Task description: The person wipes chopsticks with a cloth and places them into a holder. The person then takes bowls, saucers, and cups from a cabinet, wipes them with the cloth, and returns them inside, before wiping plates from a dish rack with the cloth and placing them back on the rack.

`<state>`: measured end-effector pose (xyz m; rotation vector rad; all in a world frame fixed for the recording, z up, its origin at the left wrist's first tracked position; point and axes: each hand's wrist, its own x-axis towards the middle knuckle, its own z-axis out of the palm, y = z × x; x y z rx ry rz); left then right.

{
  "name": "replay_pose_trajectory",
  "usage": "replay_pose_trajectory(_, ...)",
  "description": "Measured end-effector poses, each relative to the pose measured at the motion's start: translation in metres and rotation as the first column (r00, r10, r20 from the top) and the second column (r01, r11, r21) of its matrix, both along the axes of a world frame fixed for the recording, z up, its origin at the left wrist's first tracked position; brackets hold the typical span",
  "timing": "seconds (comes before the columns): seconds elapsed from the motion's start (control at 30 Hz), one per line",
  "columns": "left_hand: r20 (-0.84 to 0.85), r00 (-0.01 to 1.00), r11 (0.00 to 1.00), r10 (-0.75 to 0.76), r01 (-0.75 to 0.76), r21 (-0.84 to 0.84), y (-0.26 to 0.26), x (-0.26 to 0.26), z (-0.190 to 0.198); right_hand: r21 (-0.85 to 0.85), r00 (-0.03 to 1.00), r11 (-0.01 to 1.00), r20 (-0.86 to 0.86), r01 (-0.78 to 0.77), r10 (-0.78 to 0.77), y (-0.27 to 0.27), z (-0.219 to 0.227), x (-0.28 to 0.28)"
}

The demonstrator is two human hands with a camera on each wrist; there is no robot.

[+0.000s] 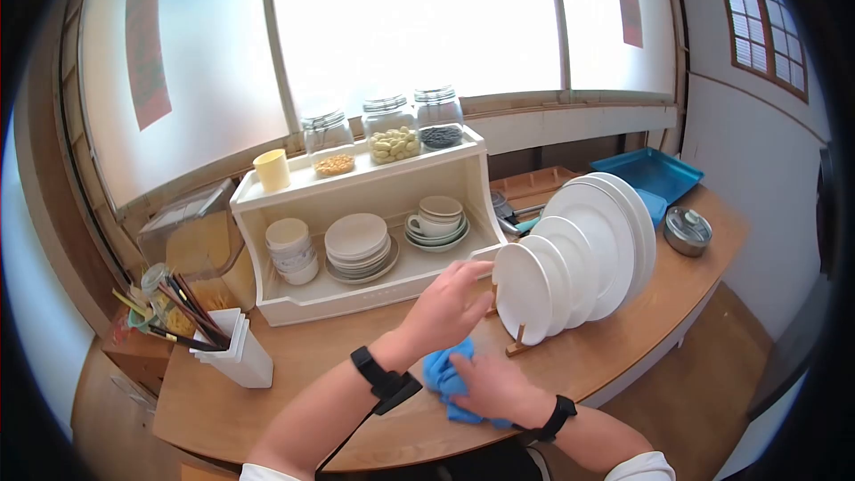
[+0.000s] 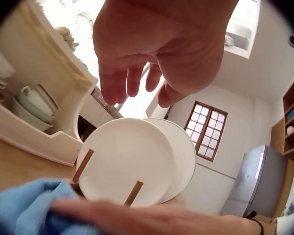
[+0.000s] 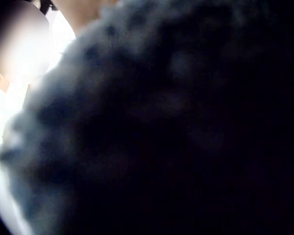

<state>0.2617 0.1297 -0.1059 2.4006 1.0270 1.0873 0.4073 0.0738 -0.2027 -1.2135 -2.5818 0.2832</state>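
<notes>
My right hand (image 1: 497, 389) grips a crumpled blue cloth (image 1: 445, 374) low over the wooden table, close to the front edge. Dark, blurred fabric fills most of the right wrist view. My left hand (image 1: 445, 307) is held near the front small plate (image 1: 521, 292), its fingers loosely bent and nothing in them. From the left wrist, that hand (image 2: 159, 54) appears above the white plates (image 2: 127, 156). Those plates stand upright in a wooden rack (image 1: 517, 344), small ones in front and large plates (image 1: 592, 232) behind.
A cream shelf (image 1: 356, 303) holds stacked bowls (image 1: 290, 249), plates (image 1: 356, 239) and cups, with glass jars (image 1: 390, 134) and a yellow cup (image 1: 272, 169) on top. A white utensil holder (image 1: 245, 361) stands left. A lidded pot (image 1: 688, 230) and blue tray (image 1: 650, 174) lie right.
</notes>
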Motion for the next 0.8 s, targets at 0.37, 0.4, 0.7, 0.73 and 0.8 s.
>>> replay_pose_trajectory(0.37,-0.766,0.641,0.880,0.053,0.332,0.339,0.062,0.093,0.019,0.037,0.894,0.999,-0.445,-0.029,0.043,-0.042,-0.020,0.057)
replay_pose_trajectory(0.4,-0.767,0.639,0.882,0.054,0.330,0.337,0.062,0.096,0.022,0.035,0.893,0.999,-0.448,-0.032,0.045,-0.042,-0.020,0.059)
replay_pose_trajectory(0.7,-0.856,0.516,0.904,-0.030,0.379,0.196,0.047,0.055,0.053,0.161,0.768,0.986,-0.628,-0.033,0.128,-0.037,-0.031,0.060)
replay_pose_trajectory(0.73,-0.837,0.547,0.901,-0.014,0.369,0.227,0.042,0.044,0.054,0.186,0.757,0.982,-0.636,-0.037,0.149,-0.035,-0.036,0.061)
replay_pose_trajectory(0.8,-0.757,0.653,0.870,0.039,0.351,0.348,0.024,0.024,0.060,0.198,0.745,0.979,-0.646,-0.047,0.167,-0.037,-0.039,0.062)
